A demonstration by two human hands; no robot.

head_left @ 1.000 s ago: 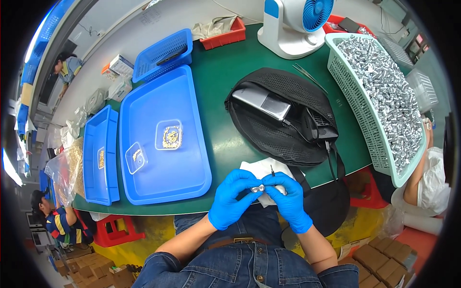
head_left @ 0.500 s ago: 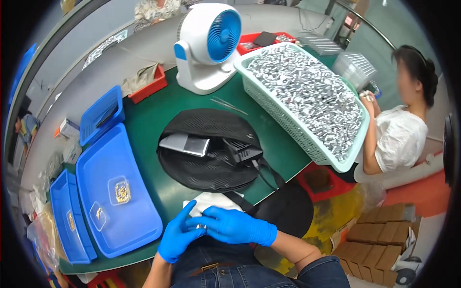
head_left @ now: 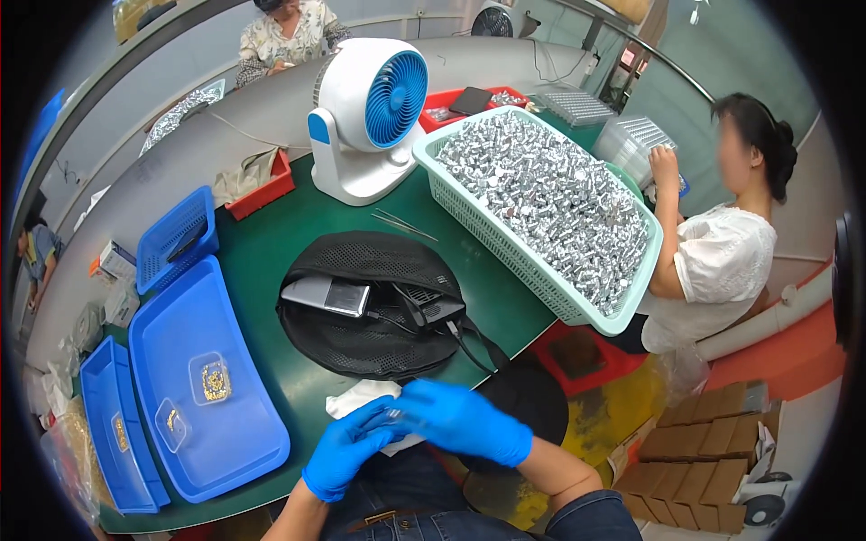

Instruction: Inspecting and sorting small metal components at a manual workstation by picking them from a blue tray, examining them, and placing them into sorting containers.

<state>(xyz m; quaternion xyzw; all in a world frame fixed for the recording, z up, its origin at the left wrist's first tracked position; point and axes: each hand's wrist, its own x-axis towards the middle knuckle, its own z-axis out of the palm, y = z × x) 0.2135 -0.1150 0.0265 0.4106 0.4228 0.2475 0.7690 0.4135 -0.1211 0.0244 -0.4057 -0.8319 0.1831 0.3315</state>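
Both my hands wear blue gloves and meet in front of my waist at the table's near edge. My left hand (head_left: 350, 449) is closed, thumb and fingers pinching a small silvery metal piece (head_left: 394, 413). Over that piece, coming from the right, is my right hand (head_left: 465, 420); its fingertips are smeared by motion, so their grip cannot be made out. Beneath and behind the hands lies a crumpled white cloth (head_left: 357, 395), partly covered by them. Just beyond it, a black mesh bag (head_left: 361, 352) holds a silver-and-black device (head_left: 327, 295) and cables.
A pale green basket (head_left: 523, 243) heaped with small metal parts stands at right; a white-and-blue fan (head_left: 347, 135) is behind the bag. Blue trays (head_left: 230, 361) with small clear boxes of gold-coloured pieces lie left. Tweezers (head_left: 404, 225) rest mid-table. A co-worker (head_left: 722, 252) sits at right.
My right hand has shifted right and a little up, blurring over the metal piece. My left hand has moved slightly right. The whole view has shifted; the co-worker's hand has risen.
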